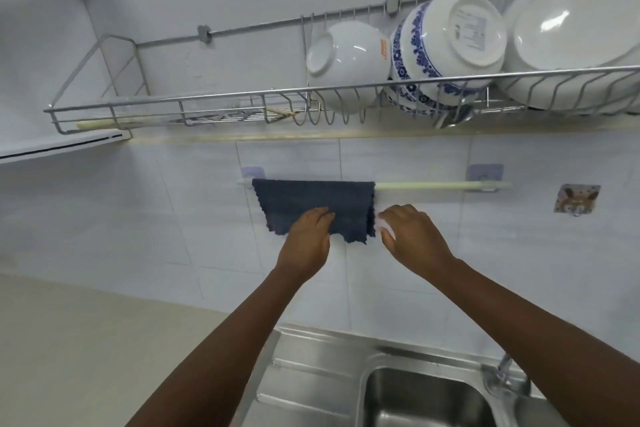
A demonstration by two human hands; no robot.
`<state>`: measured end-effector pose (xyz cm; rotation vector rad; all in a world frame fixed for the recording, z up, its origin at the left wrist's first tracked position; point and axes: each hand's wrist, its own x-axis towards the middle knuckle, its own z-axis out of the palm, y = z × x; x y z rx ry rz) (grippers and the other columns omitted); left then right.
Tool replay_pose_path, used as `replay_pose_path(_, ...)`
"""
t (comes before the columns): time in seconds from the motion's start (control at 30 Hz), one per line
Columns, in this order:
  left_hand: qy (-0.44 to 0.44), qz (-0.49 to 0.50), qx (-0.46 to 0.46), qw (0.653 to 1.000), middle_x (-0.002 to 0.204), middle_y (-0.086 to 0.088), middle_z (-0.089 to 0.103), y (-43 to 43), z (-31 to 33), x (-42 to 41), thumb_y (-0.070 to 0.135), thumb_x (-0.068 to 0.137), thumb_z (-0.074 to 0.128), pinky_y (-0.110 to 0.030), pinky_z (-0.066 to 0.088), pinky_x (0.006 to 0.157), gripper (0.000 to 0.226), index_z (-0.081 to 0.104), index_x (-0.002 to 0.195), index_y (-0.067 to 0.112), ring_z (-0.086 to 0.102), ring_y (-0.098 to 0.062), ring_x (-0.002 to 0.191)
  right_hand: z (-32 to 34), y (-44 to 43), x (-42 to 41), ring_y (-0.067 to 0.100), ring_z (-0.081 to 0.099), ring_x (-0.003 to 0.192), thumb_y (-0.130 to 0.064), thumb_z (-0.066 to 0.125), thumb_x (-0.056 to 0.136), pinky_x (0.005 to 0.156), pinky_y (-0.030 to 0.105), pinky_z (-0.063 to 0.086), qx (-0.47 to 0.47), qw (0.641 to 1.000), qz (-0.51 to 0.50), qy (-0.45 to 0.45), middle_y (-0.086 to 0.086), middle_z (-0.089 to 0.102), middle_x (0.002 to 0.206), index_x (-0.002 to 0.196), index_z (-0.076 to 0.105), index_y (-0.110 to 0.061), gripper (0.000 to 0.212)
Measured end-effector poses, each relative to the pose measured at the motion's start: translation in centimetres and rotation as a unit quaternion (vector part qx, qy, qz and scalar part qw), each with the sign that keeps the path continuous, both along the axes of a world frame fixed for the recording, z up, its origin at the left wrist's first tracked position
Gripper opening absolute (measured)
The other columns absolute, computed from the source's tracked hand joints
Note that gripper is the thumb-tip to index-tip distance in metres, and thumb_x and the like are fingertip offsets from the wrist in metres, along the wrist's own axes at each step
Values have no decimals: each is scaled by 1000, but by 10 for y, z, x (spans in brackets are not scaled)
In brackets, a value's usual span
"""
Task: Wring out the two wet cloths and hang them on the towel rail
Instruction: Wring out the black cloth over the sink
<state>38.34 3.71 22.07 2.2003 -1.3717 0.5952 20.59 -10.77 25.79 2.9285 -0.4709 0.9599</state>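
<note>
A dark blue cloth (313,203) hangs folded over the left part of the pale towel rail (436,186) on the tiled wall. My left hand (308,239) holds the cloth's lower edge, fingers lying on its front. My right hand (412,234) is at the cloth's right edge with its fingers curled. Something pale shows at its fingertips, and I cannot tell whether they pinch the edge. No second cloth is in view.
A wire dish rack (221,104) with upturned bowls (349,62) and a large plate (581,35) juts out just above the rail. A steel sink (415,402) and tap (505,374) lie below my arms, and a beige counter (86,357) spreads to the left.
</note>
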Motion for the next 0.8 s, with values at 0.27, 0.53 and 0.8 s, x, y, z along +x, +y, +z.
replay_pose_path(0.27, 101, -117, 67, 986, 137, -2, 55, -31, -117, -141, 23, 94, 55, -34, 39, 108, 38, 52, 131, 18, 49, -20, 127, -121, -10, -124, 25, 60, 104, -22, 58, 89, 89, 38, 48, 123, 987, -86, 50, 3, 68, 113, 111, 64, -15, 24)
replay_pose_path(0.53, 200, -178, 224, 937, 139, -11, 53, -59, -230, -255, 17, 90, 47, -38, 32, 111, 44, 52, 133, 10, 46, -30, 128, -236, -15, -236, 31, 60, 89, -15, 57, 81, 75, 39, 50, 228, 944, -176, 159, 9, 67, 91, 89, 63, -13, 10)
replay_pose_path(0.8, 356, -189, 269, 875, 119, -15, 64, -99, -278, -318, 5, 79, 48, -42, 46, 97, 42, 59, 120, 6, 57, -30, 110, -301, -23, -283, 30, 56, 98, -17, 53, 86, 77, 38, 47, 295, 901, -220, 231, 7, 63, 104, 104, 61, -14, 20)
